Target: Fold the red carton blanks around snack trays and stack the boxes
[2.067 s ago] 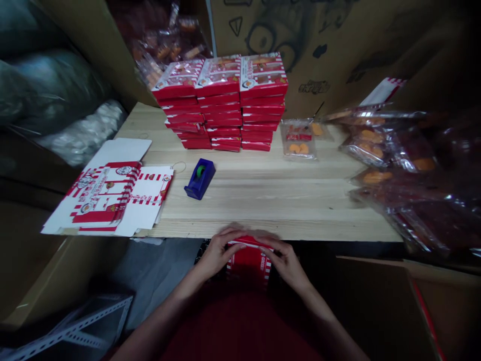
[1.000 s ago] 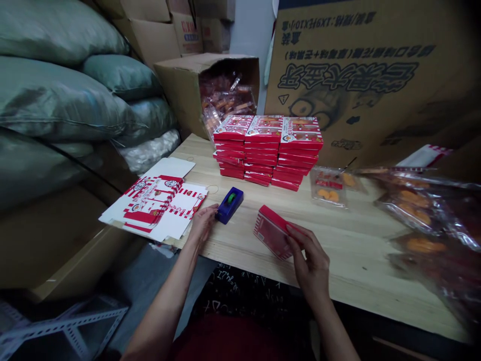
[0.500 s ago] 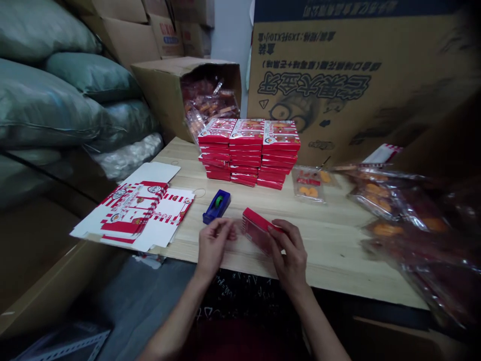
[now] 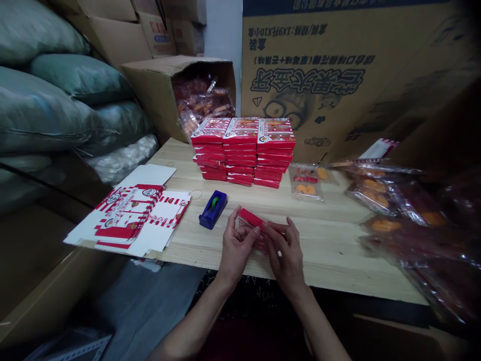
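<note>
Both of my hands hold a small red and white carton (image 4: 251,219) tilted on edge above the front of the wooden table (image 4: 338,240). My left hand (image 4: 236,245) pinches its near left end with thumb and fingers. My right hand (image 4: 287,253) grips its right side, fingers curled over it. A blue tape dispenser (image 4: 213,209) sits just left of my left hand. Whether a strip of tape is between my left fingers I cannot make out.
Three stacks of filled red cartons (image 4: 243,150) stand at the table's back. Flat unfolded cartons (image 4: 131,216) lie at the left edge. A clear snack packet (image 4: 306,181) and more packets (image 4: 406,210) lie at the right. Cardboard boxes (image 4: 338,75) and sacks (image 4: 48,100) surround the table.
The carton went from my lap up onto the table. My left hand reached to the tape dispenser, then came back and now grips the carton's left end beside my right hand.
</note>
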Demonstrator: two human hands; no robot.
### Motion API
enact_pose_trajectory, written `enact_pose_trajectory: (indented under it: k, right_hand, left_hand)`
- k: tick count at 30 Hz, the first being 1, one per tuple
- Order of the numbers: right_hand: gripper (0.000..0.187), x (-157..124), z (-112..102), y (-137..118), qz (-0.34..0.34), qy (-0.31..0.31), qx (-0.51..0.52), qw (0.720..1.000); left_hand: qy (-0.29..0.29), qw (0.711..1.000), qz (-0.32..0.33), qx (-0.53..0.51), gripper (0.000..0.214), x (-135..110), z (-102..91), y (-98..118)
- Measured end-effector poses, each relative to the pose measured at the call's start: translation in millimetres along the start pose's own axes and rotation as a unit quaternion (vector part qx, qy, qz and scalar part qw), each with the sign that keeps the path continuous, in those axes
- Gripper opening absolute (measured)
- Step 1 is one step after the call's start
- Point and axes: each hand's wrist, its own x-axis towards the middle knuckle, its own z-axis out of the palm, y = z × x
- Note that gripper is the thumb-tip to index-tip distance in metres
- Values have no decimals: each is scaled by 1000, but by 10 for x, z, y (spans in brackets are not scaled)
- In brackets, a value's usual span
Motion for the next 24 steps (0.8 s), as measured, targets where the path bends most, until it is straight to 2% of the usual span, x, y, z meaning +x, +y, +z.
enact_pose_trajectory:
  k: [2, 6, 8, 11, 13, 17, 19, 20, 22, 24]
  right_hand:
    - [59, 7, -29, 20, -17, -28, -16, 999]
    - [63, 70, -86, 42, 8, -38, 13, 999]
    - [58, 95, -96, 53, 21, -29, 37, 999]
    - [48, 82, -110, 38, 50, -9, 69, 996]
    - [46, 37, -150, 2, 78, -13, 86, 993]
    - [49, -80, -317, -42, 179, -21, 142, 973]
    - [50, -98, -410, -37, 220, -4, 197, 955]
    - [51, -87, -446, -38, 236, 4, 227, 945]
    - [50, -30, -481, -58, 276, 4, 293, 915]
    - [50, 58, -460, -105, 326, -12, 376, 867]
  left_hand:
    - [-8, 1000, 3, 7, 101, 13, -6, 14]
    - [-49, 996, -16, 69, 94, 175, -144, 59]
    - [-65, 987, -5, 144, 79, 288, -263, 94]
    - [-81, 956, 58, 275, 48, 376, -423, 173]
    - [-101, 935, 89, 329, 35, 337, -484, 237]
    - [-147, 915, 127, 355, 23, 94, -536, 328]
    - [-143, 893, 215, 370, 23, -10, -565, 354]
    - [-136, 871, 278, 383, 26, -40, -582, 367]
    - [-133, 810, 397, 410, 33, -51, -618, 393]
    - [-152, 755, 474, 425, 44, -16, -645, 397]
